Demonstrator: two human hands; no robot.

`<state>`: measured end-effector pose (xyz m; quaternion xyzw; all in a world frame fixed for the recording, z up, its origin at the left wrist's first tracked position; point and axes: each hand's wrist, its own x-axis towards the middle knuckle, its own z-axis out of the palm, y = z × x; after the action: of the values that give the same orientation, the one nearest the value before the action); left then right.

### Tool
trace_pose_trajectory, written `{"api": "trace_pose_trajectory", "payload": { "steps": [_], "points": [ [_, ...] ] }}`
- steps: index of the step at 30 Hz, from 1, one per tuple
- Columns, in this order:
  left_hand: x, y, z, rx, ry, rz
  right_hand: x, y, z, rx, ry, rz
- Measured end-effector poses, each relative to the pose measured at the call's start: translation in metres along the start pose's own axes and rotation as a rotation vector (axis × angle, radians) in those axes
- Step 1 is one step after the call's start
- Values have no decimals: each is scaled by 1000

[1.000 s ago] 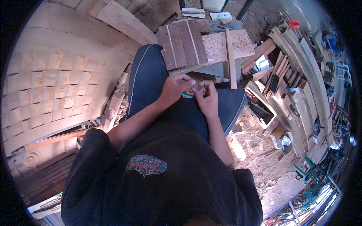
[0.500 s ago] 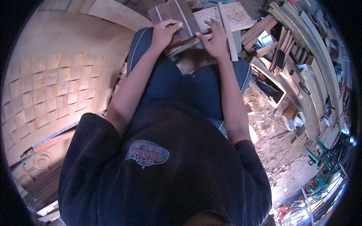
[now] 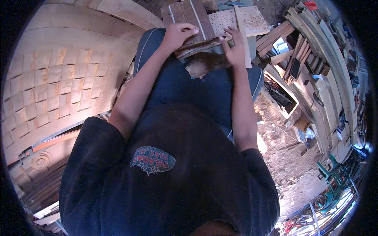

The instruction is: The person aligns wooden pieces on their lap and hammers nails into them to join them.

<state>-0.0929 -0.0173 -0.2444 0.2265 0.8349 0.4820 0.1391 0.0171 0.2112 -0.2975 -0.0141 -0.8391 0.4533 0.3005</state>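
Observation:
My left hand [image 3: 178, 38] is over the near left part of a dark brown wooden board [image 3: 182, 19] that carries two thin white stripes. Its thumb and forefinger are pinched together; whatever they hold, if anything, is too small to make out. My right hand [image 3: 235, 50] has its fingers apart at the near edge of a pale board [image 3: 224, 23] dotted with many small brown spots or pieces. A long pale wooden strip [image 3: 243, 43] lies across that board, just right of the hand. The boards rest at my knees.
A large panel with a woven-look relief [image 3: 59, 84] stands at the left. To the right lie wood offcuts [image 3: 275, 37], an open-topped box [image 3: 281, 92] with dark items inside, and long planks [image 3: 323, 51]. A green metal object [image 3: 334, 173] sits at the lower right.
My right hand has drawn back from the brown board's corner, and its thumb is now off it. My left hand stays pinched over the board. The whole view has shifted slightly.

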Motion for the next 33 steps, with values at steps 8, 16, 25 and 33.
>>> {"api": "trace_pose_trajectory", "payload": {
  "steps": [8, 16, 25, 33],
  "points": [
    [-10, -4, -2, 38, -48, 73, -2, 1, -27, 58, 100, 143],
    [-11, 5, -3, 69, -69, 74, -2, 10, -30, -11, 136, 126],
    [-13, 3, 0, 222, -63, 289, -6, 21, -35, 93, 166, 233],
    [-17, 0, 4, 287, -16, 372, -9, 30, -37, 95, 186, 201]
  ]
}}
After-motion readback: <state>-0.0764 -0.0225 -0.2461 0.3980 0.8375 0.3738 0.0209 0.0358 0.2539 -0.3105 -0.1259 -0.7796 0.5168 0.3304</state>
